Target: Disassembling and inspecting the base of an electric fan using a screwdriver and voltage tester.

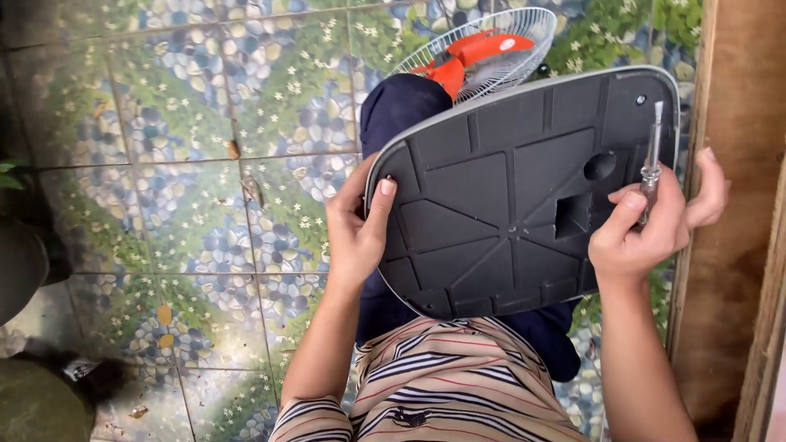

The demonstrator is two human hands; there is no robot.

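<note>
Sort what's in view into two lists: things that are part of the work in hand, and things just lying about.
In hand:
- dark plastic fan base, underside up, gripped at its edge by the left hand
- screwdriver, held in the right hand against the base
- fan head with orange blades, behind the base

Lying about:
- patterned floor tiles
- wooden board at the right
- dark lump at the lower left

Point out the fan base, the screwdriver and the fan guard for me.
fan base (499,205), head view, on its ribbed dark underside.
screwdriver (652,168), head view, on the clear shaft above the right hand.
fan guard (512,61), head view, on the white wire grille.
</note>
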